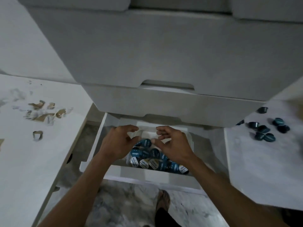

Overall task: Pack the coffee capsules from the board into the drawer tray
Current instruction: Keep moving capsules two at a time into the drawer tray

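Several dark blue coffee capsules (154,158) with printed lids lie heaped in a clear plastic tray (191,141) inside the open bottom drawer (147,175). My left hand (118,144) and my right hand (173,144) hover just above the heap, fingers curled and apart, with nothing held. More dark blue capsules (264,129) lie loose on the white board (262,169) at the right, apart from both hands.
White drawer fronts (164,54) rise above the open drawer and overhang its back. A white surface at the left (32,153) carries torn brown paper scraps (43,110). A marbled floor (127,207) and one foot (164,200) show below the drawer.
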A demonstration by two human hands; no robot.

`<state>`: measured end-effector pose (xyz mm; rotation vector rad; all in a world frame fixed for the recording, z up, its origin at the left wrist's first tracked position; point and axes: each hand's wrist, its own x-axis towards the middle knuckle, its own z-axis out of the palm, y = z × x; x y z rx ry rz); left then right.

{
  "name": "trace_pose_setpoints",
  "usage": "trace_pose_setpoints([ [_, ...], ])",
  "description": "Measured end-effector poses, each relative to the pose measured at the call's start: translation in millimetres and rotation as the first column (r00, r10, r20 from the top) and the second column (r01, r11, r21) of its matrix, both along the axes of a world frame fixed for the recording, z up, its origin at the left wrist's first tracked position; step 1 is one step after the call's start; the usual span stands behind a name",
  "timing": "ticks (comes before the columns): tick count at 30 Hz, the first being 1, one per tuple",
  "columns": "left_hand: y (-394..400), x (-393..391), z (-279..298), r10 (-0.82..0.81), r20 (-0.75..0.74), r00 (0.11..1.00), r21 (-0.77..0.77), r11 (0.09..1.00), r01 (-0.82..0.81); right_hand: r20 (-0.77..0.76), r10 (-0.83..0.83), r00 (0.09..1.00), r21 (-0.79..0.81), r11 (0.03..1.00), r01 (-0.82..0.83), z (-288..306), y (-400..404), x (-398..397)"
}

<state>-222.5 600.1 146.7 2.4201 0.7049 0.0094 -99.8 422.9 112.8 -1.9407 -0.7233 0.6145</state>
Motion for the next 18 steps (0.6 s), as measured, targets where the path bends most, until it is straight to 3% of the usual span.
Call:
trace_pose_setpoints([
  [7, -60, -1, 42, -0.059, 0.129, 0.99, -0.024, 0.998, 0.063, -0.009, -0.224, 0.974, 0.076, 0.972, 0.224, 52, -71, -37],
  [10, -106, 14, 59, -0.106, 0.193, 0.976, -0.027, 0.993, 0.114, 0.056, -0.304, 0.951, 0.067, 0.952, 0.3, 72, -120, -41],
  [18, -252, 93, 87, -0.308, 0.272, 0.912, -0.047, 0.942, 0.333, 0.13, -0.509, 0.851, 0.026, 0.86, 0.51, 95, -273, 4],
])
